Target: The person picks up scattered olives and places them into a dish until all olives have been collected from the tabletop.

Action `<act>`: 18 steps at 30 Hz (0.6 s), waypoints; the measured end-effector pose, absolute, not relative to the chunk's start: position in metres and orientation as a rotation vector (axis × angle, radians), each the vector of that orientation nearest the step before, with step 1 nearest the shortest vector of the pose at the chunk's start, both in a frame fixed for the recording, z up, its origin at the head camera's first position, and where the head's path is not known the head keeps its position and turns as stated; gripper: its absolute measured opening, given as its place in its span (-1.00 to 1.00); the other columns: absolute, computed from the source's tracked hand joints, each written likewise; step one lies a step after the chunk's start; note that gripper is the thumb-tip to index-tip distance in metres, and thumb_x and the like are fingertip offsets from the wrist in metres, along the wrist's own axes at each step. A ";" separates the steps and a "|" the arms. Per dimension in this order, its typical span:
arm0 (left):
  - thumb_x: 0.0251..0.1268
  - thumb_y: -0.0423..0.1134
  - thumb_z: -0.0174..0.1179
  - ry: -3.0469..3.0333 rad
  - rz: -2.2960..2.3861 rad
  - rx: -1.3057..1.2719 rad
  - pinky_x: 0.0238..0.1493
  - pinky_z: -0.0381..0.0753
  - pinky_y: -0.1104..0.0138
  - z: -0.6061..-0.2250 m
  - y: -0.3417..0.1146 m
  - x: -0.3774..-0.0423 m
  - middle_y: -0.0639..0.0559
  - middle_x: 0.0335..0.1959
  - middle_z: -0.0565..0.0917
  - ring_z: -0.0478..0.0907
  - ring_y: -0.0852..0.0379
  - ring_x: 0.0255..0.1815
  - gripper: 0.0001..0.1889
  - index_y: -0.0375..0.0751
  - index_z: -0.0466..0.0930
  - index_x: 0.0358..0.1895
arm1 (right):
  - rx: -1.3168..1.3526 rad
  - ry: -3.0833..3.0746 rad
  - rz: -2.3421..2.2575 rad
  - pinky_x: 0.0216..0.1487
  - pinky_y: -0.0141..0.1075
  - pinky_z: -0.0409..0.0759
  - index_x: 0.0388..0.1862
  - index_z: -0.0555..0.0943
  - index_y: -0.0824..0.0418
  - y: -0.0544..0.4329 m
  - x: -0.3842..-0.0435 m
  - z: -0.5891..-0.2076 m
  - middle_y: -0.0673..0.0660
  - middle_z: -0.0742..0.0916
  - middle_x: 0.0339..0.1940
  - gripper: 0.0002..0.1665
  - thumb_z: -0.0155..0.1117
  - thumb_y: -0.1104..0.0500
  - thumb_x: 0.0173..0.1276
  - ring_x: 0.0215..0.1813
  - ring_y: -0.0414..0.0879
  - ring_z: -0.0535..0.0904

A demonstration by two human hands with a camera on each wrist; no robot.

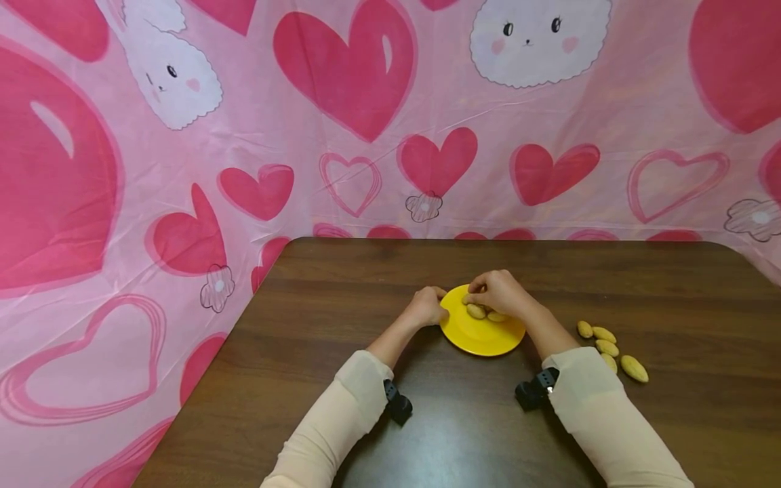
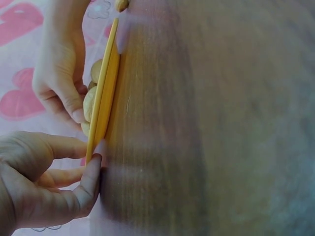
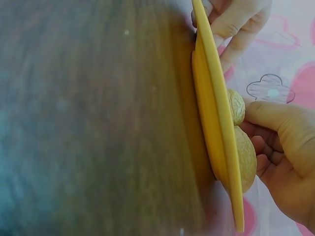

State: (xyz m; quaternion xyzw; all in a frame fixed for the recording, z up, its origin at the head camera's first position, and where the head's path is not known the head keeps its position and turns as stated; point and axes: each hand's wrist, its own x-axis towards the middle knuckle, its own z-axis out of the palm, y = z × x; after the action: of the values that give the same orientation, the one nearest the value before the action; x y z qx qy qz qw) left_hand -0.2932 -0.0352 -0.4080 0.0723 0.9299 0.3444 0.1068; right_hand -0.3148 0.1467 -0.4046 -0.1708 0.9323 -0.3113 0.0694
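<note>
A round yellow plate (image 1: pixel 482 341) lies on the wooden table with a few small, tan, oval potatoes (image 1: pixel 475 311) on it. At its left side my left hand (image 1: pixel 426 308) pinches the rim, as the left wrist view shows, thumb and fingers on opposite faces. My right hand (image 1: pixel 502 293) reaches over the plate's far part and pinches a potato (image 3: pixel 236 106) between thumb and fingertips, close to the plate's surface. Another potato (image 3: pixel 246 160) sits right beside these fingers. The right hand partly covers the potatoes in the head view.
Several more potatoes (image 1: pixel 607 348) lie loosely grouped on the table (image 1: pixel 293 339), to the right of the plate and beside the right forearm. A pink cloth (image 1: pixel 378 183) printed with hearts hangs behind the table's far edge and along its left side.
</note>
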 end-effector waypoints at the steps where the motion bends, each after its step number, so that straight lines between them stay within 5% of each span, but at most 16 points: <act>1: -0.07 -0.44 0.23 2.739 1.011 0.213 -0.18 0.49 0.33 -0.408 -0.035 -0.293 -0.05 -0.16 0.61 0.40 0.01 -0.17 -0.56 -0.33 0.57 0.02 | -0.510 2.807 -0.941 -0.19 -0.24 0.56 -0.17 0.67 0.26 0.147 -0.315 -0.404 0.13 0.67 -0.26 -0.71 0.32 0.10 0.20 -0.30 -0.04 0.50; 18: -0.08 -0.44 0.25 2.731 1.013 0.183 -0.11 0.48 0.31 -0.410 -0.034 -0.295 -0.07 -0.11 0.58 0.38 0.00 -0.13 -0.53 -0.33 0.55 0.05 | -0.569 2.890 -0.892 -0.25 -0.27 0.51 -0.14 0.67 0.31 0.157 -0.309 -0.396 0.13 0.65 -0.31 -0.72 0.30 0.18 0.21 -0.30 -0.01 0.44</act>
State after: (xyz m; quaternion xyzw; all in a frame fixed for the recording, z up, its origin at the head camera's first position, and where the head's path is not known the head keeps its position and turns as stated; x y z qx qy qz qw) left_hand -0.2951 -0.0344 -0.4098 0.0622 0.9299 0.3450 0.1112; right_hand -0.3091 0.1567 -0.3959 -0.1847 0.9385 -0.2898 0.0321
